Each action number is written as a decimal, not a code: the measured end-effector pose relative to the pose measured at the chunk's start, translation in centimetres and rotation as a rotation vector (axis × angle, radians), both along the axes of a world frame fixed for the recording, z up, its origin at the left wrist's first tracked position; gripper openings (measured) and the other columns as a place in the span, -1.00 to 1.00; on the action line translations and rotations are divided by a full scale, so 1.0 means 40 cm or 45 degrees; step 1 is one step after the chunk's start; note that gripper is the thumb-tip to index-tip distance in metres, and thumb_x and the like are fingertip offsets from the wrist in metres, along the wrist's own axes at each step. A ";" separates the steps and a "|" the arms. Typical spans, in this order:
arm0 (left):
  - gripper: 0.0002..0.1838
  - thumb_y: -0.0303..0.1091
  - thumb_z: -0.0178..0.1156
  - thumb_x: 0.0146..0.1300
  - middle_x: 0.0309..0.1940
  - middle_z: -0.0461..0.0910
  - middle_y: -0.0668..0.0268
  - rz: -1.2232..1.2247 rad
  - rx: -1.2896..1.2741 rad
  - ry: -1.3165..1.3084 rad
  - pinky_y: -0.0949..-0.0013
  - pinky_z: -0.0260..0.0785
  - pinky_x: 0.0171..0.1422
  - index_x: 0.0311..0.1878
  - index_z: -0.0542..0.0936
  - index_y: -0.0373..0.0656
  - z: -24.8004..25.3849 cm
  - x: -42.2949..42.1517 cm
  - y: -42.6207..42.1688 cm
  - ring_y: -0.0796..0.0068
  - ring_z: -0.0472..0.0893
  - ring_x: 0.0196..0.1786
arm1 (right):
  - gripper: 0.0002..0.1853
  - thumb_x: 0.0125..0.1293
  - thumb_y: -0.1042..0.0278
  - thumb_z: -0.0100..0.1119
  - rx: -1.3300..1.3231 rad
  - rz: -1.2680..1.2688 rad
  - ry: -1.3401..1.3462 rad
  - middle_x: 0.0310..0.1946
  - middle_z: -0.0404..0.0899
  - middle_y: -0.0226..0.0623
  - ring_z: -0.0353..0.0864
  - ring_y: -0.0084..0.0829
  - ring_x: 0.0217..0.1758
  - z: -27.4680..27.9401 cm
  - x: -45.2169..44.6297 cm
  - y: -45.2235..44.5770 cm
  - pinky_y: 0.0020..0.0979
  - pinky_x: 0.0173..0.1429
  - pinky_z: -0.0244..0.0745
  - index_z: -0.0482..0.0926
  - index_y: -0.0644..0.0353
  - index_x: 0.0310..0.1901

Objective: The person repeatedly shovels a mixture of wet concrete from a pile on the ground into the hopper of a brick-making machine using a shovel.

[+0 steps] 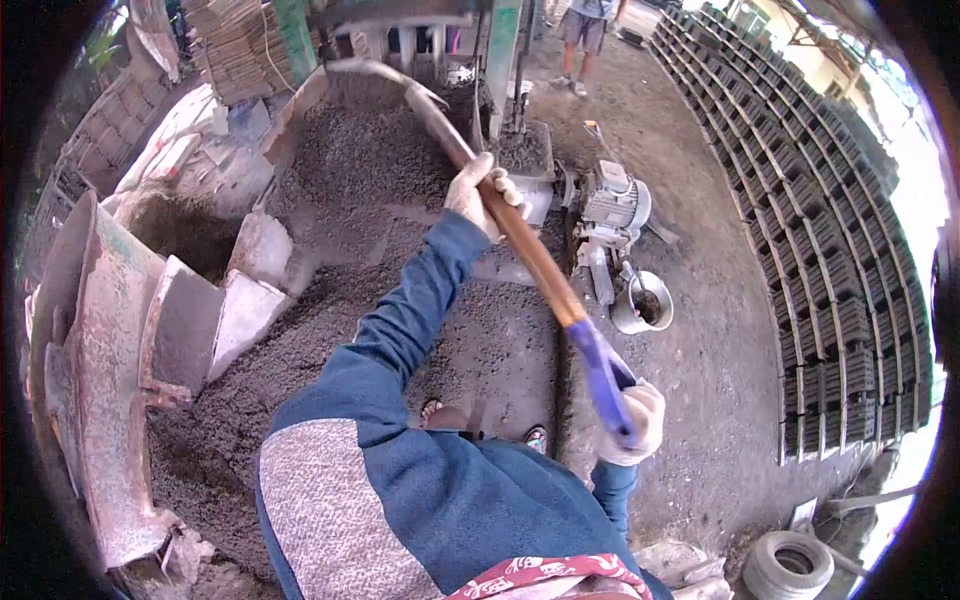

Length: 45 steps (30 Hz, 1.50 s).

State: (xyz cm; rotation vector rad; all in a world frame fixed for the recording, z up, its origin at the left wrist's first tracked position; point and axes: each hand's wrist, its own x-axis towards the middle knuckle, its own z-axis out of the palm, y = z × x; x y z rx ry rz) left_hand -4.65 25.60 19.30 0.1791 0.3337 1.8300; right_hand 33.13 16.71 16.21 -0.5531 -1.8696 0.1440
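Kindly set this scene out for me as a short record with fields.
Tool: shovel, blade at dark granular heap, contact unclear
Left hand: gloved, gripping wooden shaft
Right hand: gloved, gripping purple handle
Right of shovel: electric motor, bucket
Far right: stacked blocks
Lower right corner: tyre
Background: standing person

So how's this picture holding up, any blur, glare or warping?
In the head view, wide-lens distortion bows the stacked rack and blackens the corners; in the head view, daylight along the right edge is washed out white; also in the head view, the far end of the shovel looks smeared, probably by motion, and the right grip looks soft.
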 end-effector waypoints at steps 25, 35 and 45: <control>-0.63 0.02 0.08 0.34 -0.68 0.31 0.43 0.863 -1.171 -0.758 -0.05 0.39 -0.16 -0.51 0.31 0.06 -0.832 0.096 -0.765 0.35 0.34 -0.59 | -0.76 -0.13 0.62 0.24 -1.506 -0.092 -0.055 -0.42 0.64 -0.42 0.58 -0.57 -0.32 -0.390 0.049 0.179 -0.47 -0.12 0.52 0.64 0.23 -0.33; -0.58 -0.01 -0.01 0.34 -0.70 0.34 0.35 0.775 -1.235 -0.886 -0.08 0.34 -0.02 -0.59 0.29 0.00 -0.898 0.245 -0.624 0.27 0.38 -0.50 | -0.72 -0.15 0.52 0.32 -1.112 0.329 -0.439 -0.42 0.66 -0.29 0.65 -0.49 -0.33 -0.109 0.009 0.328 -0.43 -0.19 0.55 0.64 0.21 -0.28; -0.65 0.01 0.12 0.31 -0.63 0.38 0.32 0.221 -1.431 -0.444 -0.11 0.43 -0.10 -0.46 0.39 -0.01 -0.909 0.381 -0.104 0.22 0.44 -0.52 | -0.79 -0.03 0.58 0.34 -1.725 -0.247 0.040 -0.51 0.60 -0.41 0.52 -0.62 -0.48 -0.327 0.380 0.341 -0.50 -0.40 0.45 0.61 0.30 -0.29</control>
